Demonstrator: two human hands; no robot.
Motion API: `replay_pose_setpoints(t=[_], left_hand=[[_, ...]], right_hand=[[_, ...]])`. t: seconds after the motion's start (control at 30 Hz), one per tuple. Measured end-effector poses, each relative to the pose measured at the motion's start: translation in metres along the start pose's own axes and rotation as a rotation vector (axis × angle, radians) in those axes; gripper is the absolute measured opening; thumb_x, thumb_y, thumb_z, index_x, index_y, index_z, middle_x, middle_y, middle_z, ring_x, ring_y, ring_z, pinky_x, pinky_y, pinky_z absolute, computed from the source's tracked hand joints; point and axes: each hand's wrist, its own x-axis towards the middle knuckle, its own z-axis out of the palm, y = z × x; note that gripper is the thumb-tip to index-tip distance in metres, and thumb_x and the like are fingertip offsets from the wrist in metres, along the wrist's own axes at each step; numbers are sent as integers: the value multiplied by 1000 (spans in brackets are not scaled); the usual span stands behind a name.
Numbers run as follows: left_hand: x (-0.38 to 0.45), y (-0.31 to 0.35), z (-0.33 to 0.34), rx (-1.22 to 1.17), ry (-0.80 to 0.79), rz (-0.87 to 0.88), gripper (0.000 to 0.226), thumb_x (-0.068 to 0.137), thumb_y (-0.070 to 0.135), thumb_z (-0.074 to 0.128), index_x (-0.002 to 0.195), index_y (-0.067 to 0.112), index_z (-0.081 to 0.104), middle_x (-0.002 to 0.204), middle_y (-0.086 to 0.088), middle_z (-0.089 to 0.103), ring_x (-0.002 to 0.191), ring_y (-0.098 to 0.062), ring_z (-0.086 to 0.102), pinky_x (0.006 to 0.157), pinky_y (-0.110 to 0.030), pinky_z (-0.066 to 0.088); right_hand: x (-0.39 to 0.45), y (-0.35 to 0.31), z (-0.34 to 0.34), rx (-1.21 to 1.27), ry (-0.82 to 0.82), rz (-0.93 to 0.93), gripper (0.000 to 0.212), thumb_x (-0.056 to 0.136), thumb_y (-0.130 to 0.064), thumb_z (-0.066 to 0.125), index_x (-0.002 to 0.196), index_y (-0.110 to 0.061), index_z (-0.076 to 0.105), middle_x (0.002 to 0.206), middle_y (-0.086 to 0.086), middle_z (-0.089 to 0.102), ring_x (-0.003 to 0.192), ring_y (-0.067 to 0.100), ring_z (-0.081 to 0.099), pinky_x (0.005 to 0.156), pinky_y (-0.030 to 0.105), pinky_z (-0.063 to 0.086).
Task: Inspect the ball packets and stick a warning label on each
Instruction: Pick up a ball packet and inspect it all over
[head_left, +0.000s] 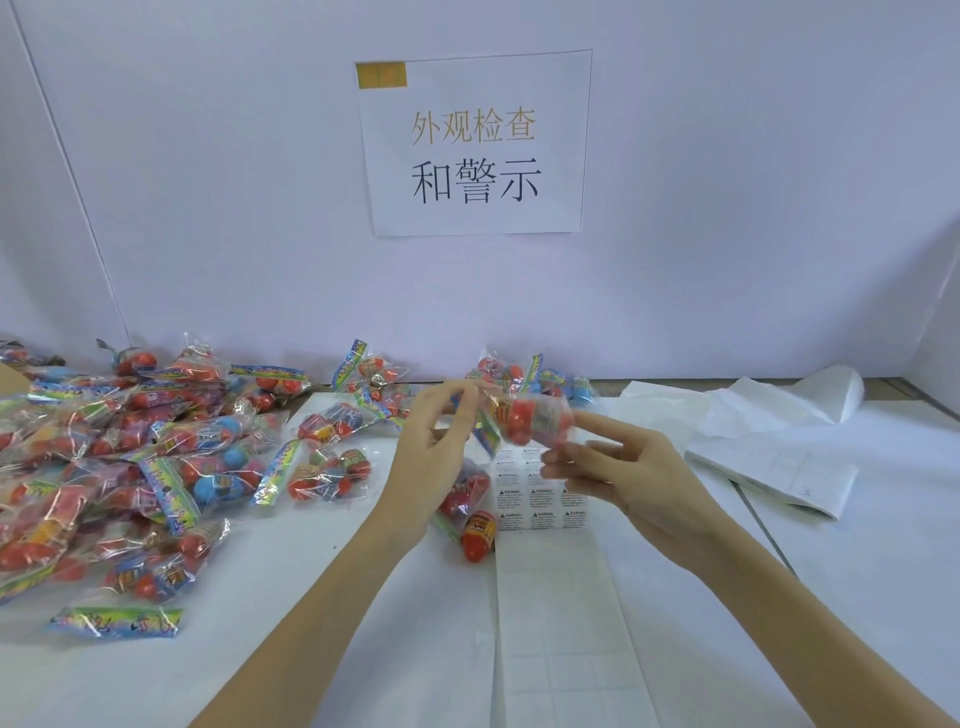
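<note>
White counter (322, 597) below wall sign (474, 143), both hands lifted, left hand (431, 441) pinching ball packet (524, 415), right hand (623, 467) fingers loosely spread touching it, label sheet (540, 501) beneath, packet pile (119, 457) left.
</note>
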Motion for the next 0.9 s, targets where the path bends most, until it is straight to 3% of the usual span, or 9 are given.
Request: replay_pose_setpoints(t=[0.1,0.17,0.23,0.33,0.4,0.47,0.6,0.73,0.9], left_hand=[[1,2,5,-293,-179,-150,30,108,29,49,119,23,76,126,-1,69,105,-18,63,86,-29,54],[2,2,6,-477,-224,-209,35,107,23,46,120,11,77,126,-6,73,104,-18,66,84,-28,53],[2,1,9,-424,-194,-211,35,110,28,46,118,14,77,125,-5,74,103,-18,71,82,-32,50],[1,-7,13,-341,-131,-238,28,99,36,67,124,22,70,124,-13,72,93,-27,75,86,-47,48],[0,-8,12,-304,-131,-279,49,88,47,76,128,19,67,103,-3,77,69,-24,69,71,-39,53],[0,-9,10,-208,-131,-297,51,79,53,81,117,19,75,85,7,74,58,-16,58,53,-29,46],[0,-8,7,-316,-187,-297,36,72,37,88,98,13,80,95,-6,77,77,-15,70,67,-25,55],[3,-4,5,-412,-143,-312,22,79,34,83,74,17,70,77,-2,59,62,-14,55,54,-24,50],[0,-3,9,-349,-24,-236,14,100,30,66,92,21,72,87,-4,64,75,-21,59,58,-32,52]], right_hand=[[2,-1,-3,124,-10,16,48,97,13,49,121,-16,78,106,23,77,104,31,76,85,26,60],[4,-3,-3,158,-20,19,43,95,5,47,116,-13,80,112,20,77,105,29,74,90,31,60],[4,-4,-1,106,0,-20,31,102,-9,52,114,-14,80,115,15,77,107,30,73,98,38,59],[1,-1,2,-103,106,-145,24,102,-15,64,120,-26,75,108,12,78,104,28,74,101,43,57],[1,0,3,-111,112,-137,45,98,-13,69,137,-35,61,104,10,78,99,26,75,98,36,58],[3,0,3,-59,114,-81,48,98,-13,69,142,-28,57,98,6,77,97,23,75,92,32,58],[1,0,6,-105,122,-58,33,99,-37,61,112,-14,80,99,7,80,90,17,75,77,22,58],[2,0,5,-36,143,-27,41,96,-45,59,104,-14,84,105,10,80,93,20,75,82,25,59],[2,2,9,59,42,56,45,96,-50,56,114,-16,80,115,13,78,99,23,75,92,36,58]])
